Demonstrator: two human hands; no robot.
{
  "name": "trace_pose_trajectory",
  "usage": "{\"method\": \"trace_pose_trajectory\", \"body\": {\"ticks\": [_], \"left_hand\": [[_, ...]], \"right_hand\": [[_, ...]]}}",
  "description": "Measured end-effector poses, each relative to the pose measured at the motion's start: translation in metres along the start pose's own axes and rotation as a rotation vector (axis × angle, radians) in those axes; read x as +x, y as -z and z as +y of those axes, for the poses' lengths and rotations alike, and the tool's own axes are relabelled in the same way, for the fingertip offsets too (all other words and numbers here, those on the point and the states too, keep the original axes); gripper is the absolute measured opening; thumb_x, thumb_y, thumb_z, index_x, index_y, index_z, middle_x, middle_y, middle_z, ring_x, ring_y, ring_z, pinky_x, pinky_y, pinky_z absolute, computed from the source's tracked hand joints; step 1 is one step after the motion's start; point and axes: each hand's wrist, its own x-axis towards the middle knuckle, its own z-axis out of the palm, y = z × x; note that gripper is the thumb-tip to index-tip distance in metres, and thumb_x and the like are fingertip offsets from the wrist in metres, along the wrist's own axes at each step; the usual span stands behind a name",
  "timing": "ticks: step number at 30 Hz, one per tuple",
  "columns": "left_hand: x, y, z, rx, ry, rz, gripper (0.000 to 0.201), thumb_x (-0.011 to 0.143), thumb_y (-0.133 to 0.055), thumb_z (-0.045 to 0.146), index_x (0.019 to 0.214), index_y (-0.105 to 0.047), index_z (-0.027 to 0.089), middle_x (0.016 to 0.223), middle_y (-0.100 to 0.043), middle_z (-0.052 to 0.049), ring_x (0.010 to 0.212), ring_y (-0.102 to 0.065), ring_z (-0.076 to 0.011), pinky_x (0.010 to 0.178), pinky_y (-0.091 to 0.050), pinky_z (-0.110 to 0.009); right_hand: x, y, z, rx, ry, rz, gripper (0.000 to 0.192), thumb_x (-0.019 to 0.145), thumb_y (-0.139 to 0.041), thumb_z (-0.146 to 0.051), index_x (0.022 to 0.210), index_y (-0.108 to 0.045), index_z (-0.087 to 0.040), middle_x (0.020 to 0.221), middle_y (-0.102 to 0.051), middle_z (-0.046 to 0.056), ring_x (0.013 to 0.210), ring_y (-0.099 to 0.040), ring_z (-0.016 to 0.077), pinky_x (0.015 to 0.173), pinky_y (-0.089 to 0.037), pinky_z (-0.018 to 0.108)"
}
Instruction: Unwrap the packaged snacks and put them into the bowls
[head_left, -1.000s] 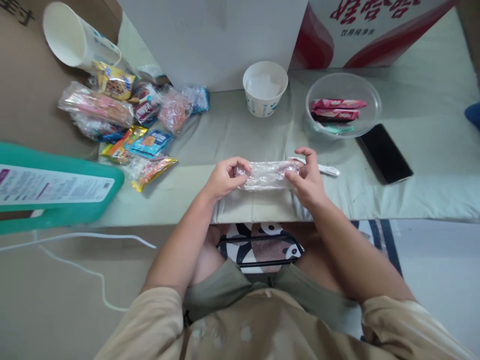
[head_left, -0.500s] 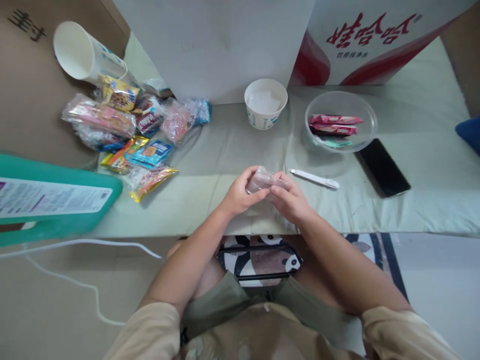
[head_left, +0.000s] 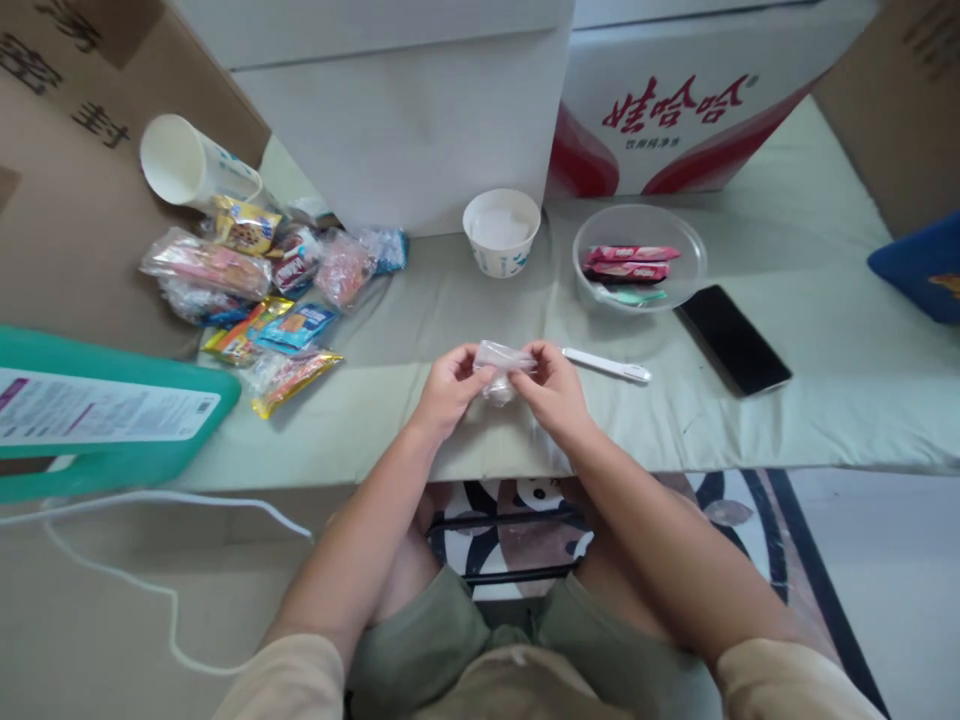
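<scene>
Near the bench [head_left: 750, 430] front edge, with bare cloth around, the left hand [head_left: 448, 392] and right hand [head_left: 553, 393] each pinch their grip on a crumpled clear wrapper [head_left: 501, 362].

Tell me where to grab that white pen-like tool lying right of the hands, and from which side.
Grip the white pen-like tool around its middle, coming straight down from above. It lies flat on the pale green cloth, slim and long, pointing left-right, with bare cloth on both long sides. The right hand is nearest, though it and the left hand both pinch the crumpled clear wrapper.
</scene>
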Motion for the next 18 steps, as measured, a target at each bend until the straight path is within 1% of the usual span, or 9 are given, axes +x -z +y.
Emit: {"method": "trace_pose_trajectory", "body": {"ticks": [2, 4, 7, 9, 12, 14, 16, 17, 18], "left_hand": [[0.006, 0.002, 0.004, 0.077, -0.047, 0.137, 0.042, 0.075, -0.081, 0.058, 0.084, -0.062, 0.022, 0.077, -0.067, 0.003, 0.068, -0.061, -0.0127, 0.065, -0.051, -0.031], [0.017, 0.002, 0.017, 0.149, -0.119, 0.303, 0.031, 0.081, -0.077, 0.047, 0.084, -0.06, 0.022, 0.074, -0.062, 0.005, 0.066, -0.055, -0.0101, 0.064, -0.046, -0.028], [0.046, -0.008, 0.055, 0.305, -0.265, 0.531, 0.013, 0.084, -0.07, 0.022, 0.085, -0.057, 0.023, 0.073, -0.055, 0.005, 0.068, -0.052, -0.0107, 0.068, -0.045, -0.027], [0.074, -0.022, 0.086, 0.449, -0.332, 0.578, 0.019, 0.08, -0.068, 0.01, 0.078, -0.054, 0.022, 0.073, -0.056, 0.003, 0.074, -0.057, -0.0134, 0.077, -0.048, -0.029], [0.125, -0.045, 0.124, 1.026, -0.346, 0.425, 0.015, 0.082, -0.061, 0.007, 0.088, -0.063, 0.02, 0.092, -0.07, -0.006, 0.098, -0.068, -0.0231, 0.095, -0.051, -0.038], [0.157, -0.058, 0.136, 1.308, -0.196, 0.273, 0.026, 0.084, -0.054, 0.003, 0.099, -0.069, 0.018, 0.107, -0.073, -0.013, 0.112, -0.069, -0.03, 0.1, -0.05, -0.046], [0.184, -0.065, 0.133, 1.364, -0.034, 0.11, 0.014, 0.077, -0.066, 0.005, 0.084, -0.071, 0.016, 0.093, -0.073, -0.012, 0.105, -0.072, -0.033, 0.096, -0.054, -0.045], [0.196, -0.066, 0.128, 1.353, 0.051, -0.005, 0.008, 0.075, -0.07, 0.007, 0.074, -0.07, 0.016, 0.084, -0.072, -0.01, 0.1, -0.073, -0.0321, 0.093, -0.055, -0.044], [0.207, -0.067, 0.122, 1.304, 0.104, -0.105, 0.011, 0.072, -0.074, 0.008, 0.065, -0.068, 0.015, 0.075, -0.069, -0.008, 0.094, -0.073, -0.0302, 0.091, -0.055, -0.042]], "right_hand": [[0.001, 0.002, -0.001, 0.033, 0.016, 0.092, 0.033, 0.073, -0.068, -0.042, 0.096, -0.053, -0.023, 0.092, -0.062, 0.002, 0.087, -0.059, 0.0166, 0.074, -0.047, 0.03], [0.002, 0.005, -0.003, 0.066, 0.003, 0.123, 0.035, 0.074, -0.065, -0.044, 0.099, -0.053, -0.023, 0.093, -0.062, 0.003, 0.089, -0.059, 0.0174, 0.076, -0.047, 0.031], [0.003, 0.007, -0.006, 0.086, -0.03, 0.097, 0.032, 0.075, -0.062, -0.046, 0.096, -0.054, -0.023, 0.089, -0.062, 0.002, 0.081, -0.057, 0.0158, 0.071, -0.045, 0.03], [0.004, 0.006, -0.008, 0.085, -0.031, 0.083, 0.03, 0.076, -0.061, -0.046, 0.095, -0.054, -0.023, 0.087, -0.061, 0.001, 0.076, -0.055, 0.0148, 0.067, -0.044, 0.029], [0.005, 0.004, -0.011, 0.091, -0.032, 0.069, 0.028, 0.077, -0.059, -0.045, 0.094, -0.055, -0.023, 0.086, -0.061, 0.001, 0.073, -0.054, 0.0144, 0.065, -0.042, 0.029], [0.005, 0.004, -0.012, 0.096, -0.042, 0.057, 0.027, 0.077, -0.058, -0.044, 0.093, -0.055, -0.023, 0.086, -0.061, 0.001, 0.073, -0.054, 0.0144, 0.066, -0.042, 0.03], [0.006, 0.005, -0.014, 0.096, -0.06, 0.041, 0.026, 0.078, -0.058, -0.044, 0.094, -0.055, -0.023, 0.086, -0.062, 0.001, 0.074, -0.055, 0.0144, 0.069, -0.043, 0.03], [0.007, 0.005, -0.014, 0.095, -0.069, 0.034, 0.026, 0.078, -0.058, -0.043, 0.094, -0.055, -0.023, 0.086, -0.062, 0.001, 0.074, -0.056, 0.0144, 0.07, -0.043, 0.031], [0.007, 0.006, -0.015, 0.094, -0.078, 0.028, 0.026, 0.078, -0.058, -0.043, 0.093, -0.056, -0.023, 0.085, -0.062, 0.0, 0.074, -0.056, 0.0143, 0.071, -0.043, 0.031]]}}
